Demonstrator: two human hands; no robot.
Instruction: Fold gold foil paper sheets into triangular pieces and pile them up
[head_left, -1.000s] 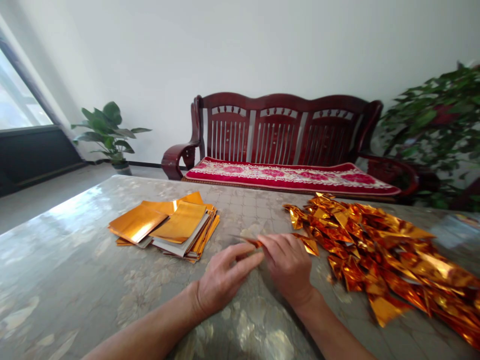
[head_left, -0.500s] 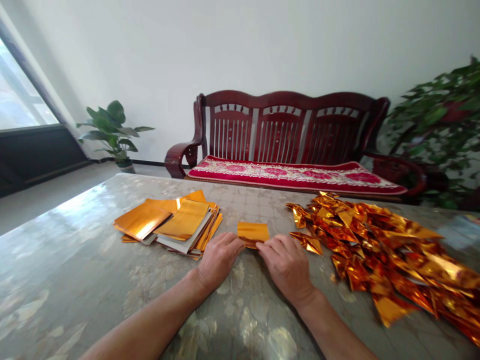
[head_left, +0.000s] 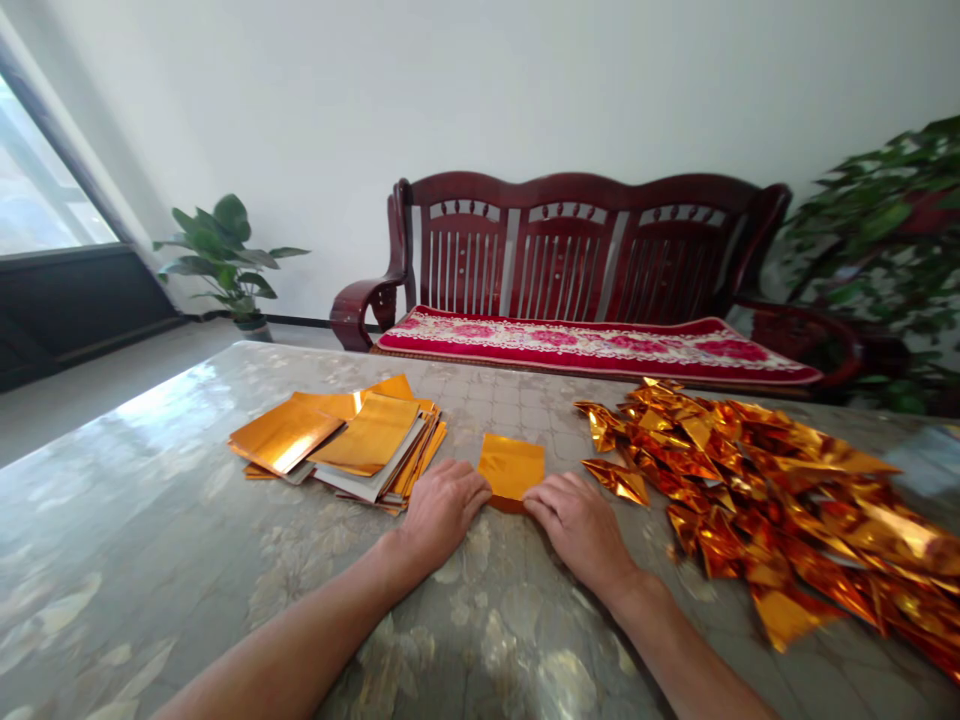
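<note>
A small sheet of gold foil paper (head_left: 512, 466) lies between my hands, its near edge bent up in a narrow strip. My left hand (head_left: 448, 503) pinches the near left corner, fingers closed. At the near right corner, my right hand (head_left: 576, 515) grips the same sheet between thumb and fingers. Just left of my left hand is a loose stack of flat gold foil sheets (head_left: 375, 435), some showing grey undersides. To the right spreads a heap of folded gold foil pieces (head_left: 720, 470), with one folded piece (head_left: 619, 480) close to my right hand.
The table (head_left: 187, 560) has a glossy, patterned cover. Behind it stands a dark red wooden bench (head_left: 559, 250) with a red floral seat cover (head_left: 570, 340). Potted plants (head_left: 225, 255) flank the bench. Clear plastic (head_left: 926, 460) lies at the table's right.
Both hands have shifted slightly toward me and now hold the sheet's near edge lower. More of the sheet's flat face shows, and the view has tilted a little.
</note>
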